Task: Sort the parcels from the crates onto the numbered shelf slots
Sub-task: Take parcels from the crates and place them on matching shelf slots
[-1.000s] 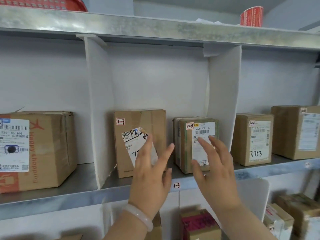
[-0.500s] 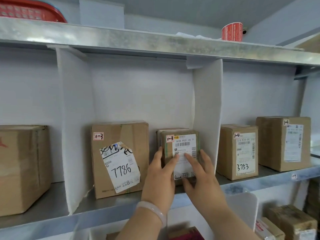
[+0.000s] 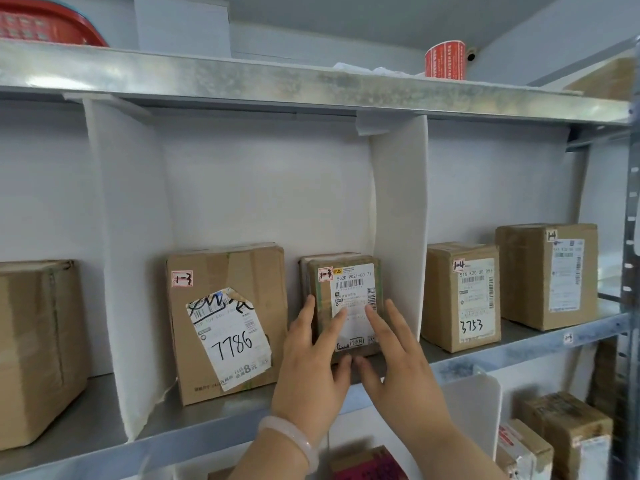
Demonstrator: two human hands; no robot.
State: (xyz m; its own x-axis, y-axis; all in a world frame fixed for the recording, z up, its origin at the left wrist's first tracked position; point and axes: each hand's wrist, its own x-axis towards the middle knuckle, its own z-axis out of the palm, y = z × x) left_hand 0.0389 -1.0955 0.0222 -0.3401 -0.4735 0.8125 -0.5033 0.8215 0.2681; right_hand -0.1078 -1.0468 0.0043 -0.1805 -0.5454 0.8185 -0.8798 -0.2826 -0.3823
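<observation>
A small brown parcel point(image 3: 349, 282) tagged 1-3 stands upright in the middle slot of the metal shelf point(image 3: 214, 424), close to the white divider point(image 3: 398, 220) on its right. My left hand point(image 3: 311, 365) and my right hand point(image 3: 394, 358) both lie flat against its front label, fingers straight, thumbs near its lower edge. To the left in the same slot stands a bigger parcel point(image 3: 225, 323) tagged 1-3, marked 7786.
The right slot holds a parcel marked 3753 point(image 3: 462, 296) and a larger box point(image 3: 547, 275). A big box point(image 3: 38, 348) fills the left slot beyond another divider point(image 3: 128, 254). A red basket point(image 3: 45, 22) and tape roll point(image 3: 445, 60) sit on top. More parcels point(image 3: 568, 438) lie below.
My hands moved from mid-air in front of the two parcels onto the small parcel's front. The view shifted, so the shelf contents now appear further left and lower.
</observation>
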